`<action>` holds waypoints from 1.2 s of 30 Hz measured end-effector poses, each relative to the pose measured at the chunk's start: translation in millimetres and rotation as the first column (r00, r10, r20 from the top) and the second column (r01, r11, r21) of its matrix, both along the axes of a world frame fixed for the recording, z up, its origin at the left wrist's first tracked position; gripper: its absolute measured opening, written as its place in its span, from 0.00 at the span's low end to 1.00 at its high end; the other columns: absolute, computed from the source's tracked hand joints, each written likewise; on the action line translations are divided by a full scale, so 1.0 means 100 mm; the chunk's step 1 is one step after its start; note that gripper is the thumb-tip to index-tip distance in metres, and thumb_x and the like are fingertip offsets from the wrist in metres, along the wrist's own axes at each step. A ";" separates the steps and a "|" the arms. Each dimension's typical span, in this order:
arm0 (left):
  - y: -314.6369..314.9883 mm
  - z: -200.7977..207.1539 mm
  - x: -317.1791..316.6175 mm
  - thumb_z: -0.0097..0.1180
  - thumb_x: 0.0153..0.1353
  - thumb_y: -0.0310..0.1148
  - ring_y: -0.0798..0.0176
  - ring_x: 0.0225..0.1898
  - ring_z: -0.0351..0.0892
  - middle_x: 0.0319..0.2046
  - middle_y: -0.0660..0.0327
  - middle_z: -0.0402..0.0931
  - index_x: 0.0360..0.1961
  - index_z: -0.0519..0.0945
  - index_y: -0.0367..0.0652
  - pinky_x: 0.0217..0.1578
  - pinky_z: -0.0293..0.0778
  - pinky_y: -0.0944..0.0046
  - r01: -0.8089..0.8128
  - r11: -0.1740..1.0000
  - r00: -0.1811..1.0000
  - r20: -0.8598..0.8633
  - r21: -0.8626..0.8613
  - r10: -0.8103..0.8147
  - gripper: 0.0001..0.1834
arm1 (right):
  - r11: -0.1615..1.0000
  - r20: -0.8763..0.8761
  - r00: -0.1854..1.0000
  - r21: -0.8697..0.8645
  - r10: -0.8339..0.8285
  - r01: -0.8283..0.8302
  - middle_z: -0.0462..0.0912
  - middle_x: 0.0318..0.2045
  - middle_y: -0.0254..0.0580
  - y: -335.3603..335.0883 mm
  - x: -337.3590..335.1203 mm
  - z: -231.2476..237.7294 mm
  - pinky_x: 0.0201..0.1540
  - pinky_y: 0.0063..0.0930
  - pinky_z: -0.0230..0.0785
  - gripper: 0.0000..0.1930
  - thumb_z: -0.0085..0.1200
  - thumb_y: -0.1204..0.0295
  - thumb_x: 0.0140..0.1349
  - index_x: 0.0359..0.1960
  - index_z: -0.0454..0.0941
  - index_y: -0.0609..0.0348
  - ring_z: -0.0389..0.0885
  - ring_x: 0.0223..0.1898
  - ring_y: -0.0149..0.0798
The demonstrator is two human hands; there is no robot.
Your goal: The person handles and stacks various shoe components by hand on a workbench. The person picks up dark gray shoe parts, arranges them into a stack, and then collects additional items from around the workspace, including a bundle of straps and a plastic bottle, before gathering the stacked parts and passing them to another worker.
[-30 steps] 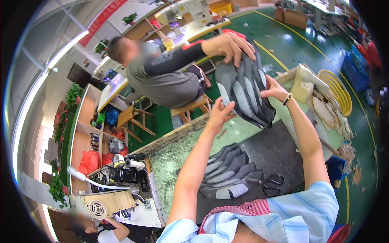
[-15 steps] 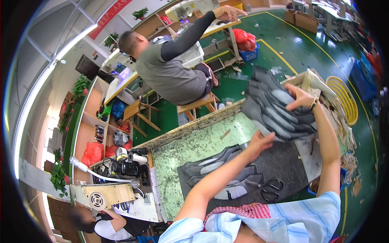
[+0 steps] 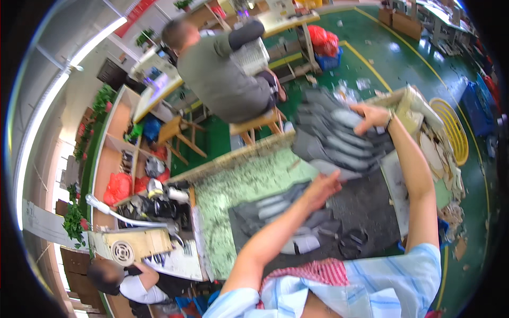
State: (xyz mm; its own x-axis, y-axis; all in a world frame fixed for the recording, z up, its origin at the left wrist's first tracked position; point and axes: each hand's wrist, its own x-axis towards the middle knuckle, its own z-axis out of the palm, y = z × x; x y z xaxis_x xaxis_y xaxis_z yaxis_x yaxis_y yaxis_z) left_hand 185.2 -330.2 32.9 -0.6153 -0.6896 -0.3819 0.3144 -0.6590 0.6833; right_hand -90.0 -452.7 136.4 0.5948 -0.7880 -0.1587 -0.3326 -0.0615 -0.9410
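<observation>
Above the table's far right part I hold up a fanned stack of dark grey cut pieces (image 3: 339, 139), each with a lighter patch. My right hand (image 3: 371, 117) grips the stack's upper right edge, thumb over the front and fingers partly hidden. At the lower edge my left hand (image 3: 322, 189) pinches a lighter grey piece of the same stack. Below my left forearm, more grey cut pieces (image 3: 270, 208) lie overlapping on a black mat (image 3: 371, 206). Black-handled scissors (image 3: 353, 243) rest on the mat near my body.
A raised ledge (image 3: 233, 155) edges the worktable (image 3: 217, 212). Right of it stand a scrap-filled box (image 3: 442, 153) and a yellow basket (image 3: 450, 130). A seated co-worker (image 3: 222, 79) is beyond the ledge; another person (image 3: 132, 283) sits at left beside a sewing machine (image 3: 132, 249).
Both my hands and the grey stack have shifted left and slightly toward me. The co-worker beyond the ledge has lowered the outstretched arm.
</observation>
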 end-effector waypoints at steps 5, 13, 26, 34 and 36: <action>-0.01 0.15 0.49 0.61 0.57 0.36 0.59 0.59 0.65 0.57 0.57 0.67 0.61 0.62 0.37 0.61 0.59 0.55 0.135 0.975 0.990 0.060 -0.176 -0.126 0.33 | 0.982 0.320 0.941 0.114 0.109 -0.152 0.68 0.57 0.41 -0.06 0.51 0.15 0.60 0.26 0.57 0.46 0.68 0.76 0.42 0.64 0.54 0.69 0.64 0.56 0.30; 0.47 0.75 1.02 0.64 0.45 0.51 0.50 0.64 0.59 0.62 0.59 0.62 0.64 0.61 0.49 0.64 0.50 0.43 -0.336 0.941 0.834 -0.477 -0.038 0.278 0.45 | 0.927 0.440 0.877 0.210 0.195 -0.311 0.71 0.53 0.41 0.18 1.56 0.45 0.56 0.27 0.62 0.41 0.67 0.73 0.46 0.62 0.58 0.68 0.70 0.52 0.30; 0.58 1.16 1.43 0.64 0.43 0.55 0.51 0.64 0.57 0.62 0.60 0.61 0.64 0.61 0.52 0.64 0.48 0.43 -0.523 0.850 0.705 -0.594 -0.067 0.387 0.47 | 0.954 0.098 0.950 0.019 0.297 -0.300 0.74 0.48 0.47 0.18 2.19 1.04 0.50 0.25 0.66 0.41 0.67 0.57 0.48 0.57 0.62 0.70 0.72 0.48 0.32; 0.62 1.08 1.47 0.59 0.49 0.58 0.50 0.65 0.54 0.65 0.59 0.56 0.65 0.58 0.51 0.64 0.50 0.44 -0.590 0.807 0.637 -0.637 -0.039 0.435 0.46 | 0.929 0.128 0.921 -0.021 0.368 -0.369 0.75 0.48 0.46 0.36 2.28 1.18 0.51 0.25 0.66 0.38 0.67 0.59 0.48 0.55 0.65 0.73 0.72 0.48 0.31; 0.62 1.05 1.46 0.55 0.52 0.58 0.50 0.65 0.54 0.65 0.58 0.56 0.65 0.58 0.49 0.64 0.49 0.43 -0.656 0.753 0.620 -0.604 -0.049 0.501 0.43 | 0.934 0.065 0.932 -0.043 0.357 -0.354 0.73 0.50 0.46 0.33 2.34 1.10 0.55 0.26 0.62 0.39 0.67 0.58 0.48 0.56 0.65 0.73 0.69 0.50 0.32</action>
State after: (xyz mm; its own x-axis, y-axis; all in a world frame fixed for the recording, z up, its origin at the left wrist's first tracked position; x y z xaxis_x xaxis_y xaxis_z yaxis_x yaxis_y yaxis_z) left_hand 331.0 -268.4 137.8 -0.0938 -0.9905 0.1010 0.9212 -0.0478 0.3861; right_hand 144.2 -419.5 246.9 0.8458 -0.5267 -0.0853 -0.2163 -0.1922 -0.9572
